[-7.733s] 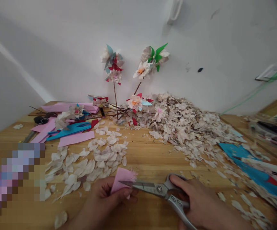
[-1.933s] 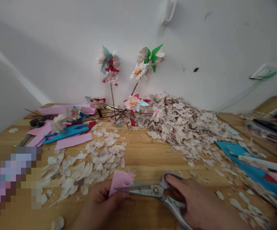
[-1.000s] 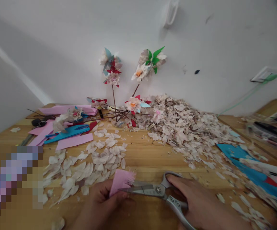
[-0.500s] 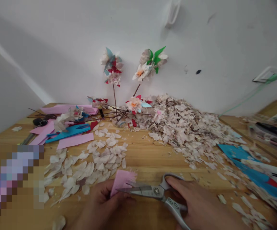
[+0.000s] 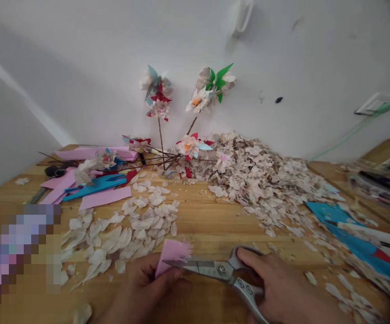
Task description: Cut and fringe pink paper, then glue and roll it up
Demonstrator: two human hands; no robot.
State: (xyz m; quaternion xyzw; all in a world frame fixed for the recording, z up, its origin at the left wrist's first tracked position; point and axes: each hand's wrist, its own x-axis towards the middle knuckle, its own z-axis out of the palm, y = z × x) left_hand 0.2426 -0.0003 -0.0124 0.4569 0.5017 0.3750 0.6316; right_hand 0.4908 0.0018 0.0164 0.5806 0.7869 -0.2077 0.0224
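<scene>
A small folded piece of pink paper (image 5: 166, 256), its right edge cut into a fringe, is pinched between the thumb and fingers of my left hand (image 5: 147, 281). My right hand (image 5: 276, 283) is closed around the handles of silver scissors (image 5: 221, 270). The blades point left and lie across the lower part of the pink paper, just above my left thumb; they look nearly closed. Whether they touch the paper cannot be told.
Loose pale petals (image 5: 152, 220) lie beyond my left hand, and a large petal heap (image 5: 256, 175) rests by the wall. Flowers on twigs (image 5: 161, 135) lean there. Pink strips (image 5: 105, 198) and blue paper (image 5: 95, 185) lie left; more blue paper (image 5: 357, 243) and pens (image 5: 367, 231) lie right.
The scissor blades have shifted slightly upward against the pink paper and look more closed. My left hand has kept its hold on the paper.
</scene>
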